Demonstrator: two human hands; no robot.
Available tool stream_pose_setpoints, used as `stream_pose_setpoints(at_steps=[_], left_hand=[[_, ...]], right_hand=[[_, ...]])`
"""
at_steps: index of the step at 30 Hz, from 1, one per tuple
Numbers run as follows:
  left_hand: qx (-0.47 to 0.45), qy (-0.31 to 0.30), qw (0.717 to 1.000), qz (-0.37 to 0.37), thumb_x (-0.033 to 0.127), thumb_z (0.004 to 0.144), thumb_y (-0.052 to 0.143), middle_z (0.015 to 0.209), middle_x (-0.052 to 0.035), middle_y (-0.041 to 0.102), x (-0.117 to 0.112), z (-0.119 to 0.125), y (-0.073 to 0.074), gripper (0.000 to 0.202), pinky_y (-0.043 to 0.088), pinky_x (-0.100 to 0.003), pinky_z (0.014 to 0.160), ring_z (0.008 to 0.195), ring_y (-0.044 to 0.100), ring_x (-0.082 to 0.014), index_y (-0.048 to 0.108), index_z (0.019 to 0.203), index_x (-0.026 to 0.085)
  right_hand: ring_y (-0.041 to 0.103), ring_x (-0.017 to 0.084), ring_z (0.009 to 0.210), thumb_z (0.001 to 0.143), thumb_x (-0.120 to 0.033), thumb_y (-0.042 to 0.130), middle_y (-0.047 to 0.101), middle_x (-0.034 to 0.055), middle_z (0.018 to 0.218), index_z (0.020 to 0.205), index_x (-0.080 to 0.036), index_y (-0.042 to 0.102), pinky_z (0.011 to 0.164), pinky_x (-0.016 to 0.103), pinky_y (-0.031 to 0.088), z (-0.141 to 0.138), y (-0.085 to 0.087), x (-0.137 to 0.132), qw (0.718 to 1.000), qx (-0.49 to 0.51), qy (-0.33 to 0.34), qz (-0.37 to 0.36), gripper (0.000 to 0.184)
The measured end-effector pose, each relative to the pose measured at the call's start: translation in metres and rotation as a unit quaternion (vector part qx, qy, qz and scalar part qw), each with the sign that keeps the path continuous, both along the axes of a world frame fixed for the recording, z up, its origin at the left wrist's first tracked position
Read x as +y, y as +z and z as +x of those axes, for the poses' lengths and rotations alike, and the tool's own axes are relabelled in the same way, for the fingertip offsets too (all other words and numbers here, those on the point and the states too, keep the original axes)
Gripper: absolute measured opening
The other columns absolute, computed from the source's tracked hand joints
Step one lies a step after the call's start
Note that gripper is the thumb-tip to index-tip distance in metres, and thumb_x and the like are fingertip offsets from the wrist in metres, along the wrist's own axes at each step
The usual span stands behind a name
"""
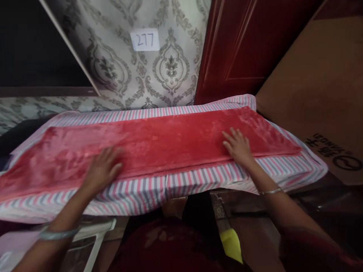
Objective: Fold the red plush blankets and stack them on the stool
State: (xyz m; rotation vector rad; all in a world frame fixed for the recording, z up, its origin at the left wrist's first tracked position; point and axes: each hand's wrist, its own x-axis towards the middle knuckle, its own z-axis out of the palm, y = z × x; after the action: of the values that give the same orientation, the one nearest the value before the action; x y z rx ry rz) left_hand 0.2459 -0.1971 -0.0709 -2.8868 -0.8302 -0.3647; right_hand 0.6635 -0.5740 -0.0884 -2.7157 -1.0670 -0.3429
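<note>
The worktop, draped in striped cloth, carries a long, folded red plush blanket. On it, the left hand and right hand lie spread, gripping nothing, apparently smoothing; the next move calls for flat, even palms. Patterned wallpaper stands behind.

In front of you, the red plush cloth lay flat in a long band running from left to right, its pile marked with paler patches, over a striped cloth showing along its long edges.
</note>
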Motion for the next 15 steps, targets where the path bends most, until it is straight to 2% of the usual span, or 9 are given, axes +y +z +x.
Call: stream_pose_setpoints(at_steps=[2,4,6,8,12,15], left_hand=[[0.024,-0.098,0.995,-0.015,0.05,0.1,0.035,0.165,-0.0081,0.034,-0.036,0.026,-0.007,0.06,0.023,-0.059,0.122,0.154,0.026,-0.0313,0.041,0.155,0.027],[0.035,-0.163,0.986,-0.024,0.052,0.099,0.042,0.166,-0.0051,0.033,-0.066,0.045,-0.017,0.06,0.02,-0.061,0.123,0.154,0.024,-0.0319,0.038,0.156,0.033],[0.031,-0.172,0.984,-0.039,0.053,0.1,0.043,0.165,-0.0045,0.034,-0.086,0.053,-0.026,0.059,0.02,-0.063,0.122,0.155,0.022,-0.0337,0.038,0.156,0.035],[0.026,-0.158,0.986,-0.054,0.054,0.1,0.042,0.164,-0.0048,0.036,-0.095,0.053,-0.031,0.059,0.02,-0.065,0.121,0.154,0.022,-0.0352,0.038,0.156,0.035],[0.015,-0.144,0.986,-0.078,0.058,0.099,0.043,0.161,-0.0043,0.041,-0.105,0.046,-0.028,0.059,0.019,-0.065,0.122,0.153,0.026,-0.0342,0.042,0.154,0.036],[0.004,-0.154,0.983,-0.1,0.061,0.098,0.042,0.161,-0.0056,0.042,-0.106,0.041,-0.027,0.062,0.02,-0.062,0.123,0.152,0.028,-0.0333,0.044,0.153,0.034]], right_hand=[[0.02,0.033,0.154,0.105,-0.046,0.029,0.026,0.0031,0.167,0.156,-0.035,0.041,0.115,0.064,0.032,-0.041,-0.009,0.025,0.995,-0.011,0.1,-0.017,0.054],[0.023,0.033,0.153,0.105,-0.046,0.03,0.028,0.0021,0.166,0.157,-0.037,0.039,0.115,0.064,0.032,-0.071,-0.018,0.039,0.988,-0.014,0.145,-0.051,0.054],[0.026,0.033,0.152,0.104,-0.045,0.03,0.031,0.0021,0.165,0.157,-0.036,0.04,0.114,0.064,0.033,-0.085,-0.023,0.044,0.986,-0.01,0.146,-0.081,0.054],[0.028,0.032,0.151,0.104,-0.044,0.03,0.033,0.0021,0.164,0.156,-0.034,0.042,0.114,0.062,0.034,-0.089,-0.025,0.042,0.986,-0.007,0.138,-0.092,0.054],[0.032,0.033,0.149,0.101,-0.046,0.025,0.04,0.0029,0.161,0.153,-0.034,0.045,0.113,0.062,0.037,-0.087,-0.025,0.034,0.987,-0.007,0.146,-0.071,0.057],[0.032,0.034,0.149,0.097,-0.048,0.019,0.041,0.0056,0.16,0.154,-0.034,0.043,0.112,0.062,0.038,-0.082,-0.035,0.032,0.986,-0.005,0.151,-0.07,0.064]])
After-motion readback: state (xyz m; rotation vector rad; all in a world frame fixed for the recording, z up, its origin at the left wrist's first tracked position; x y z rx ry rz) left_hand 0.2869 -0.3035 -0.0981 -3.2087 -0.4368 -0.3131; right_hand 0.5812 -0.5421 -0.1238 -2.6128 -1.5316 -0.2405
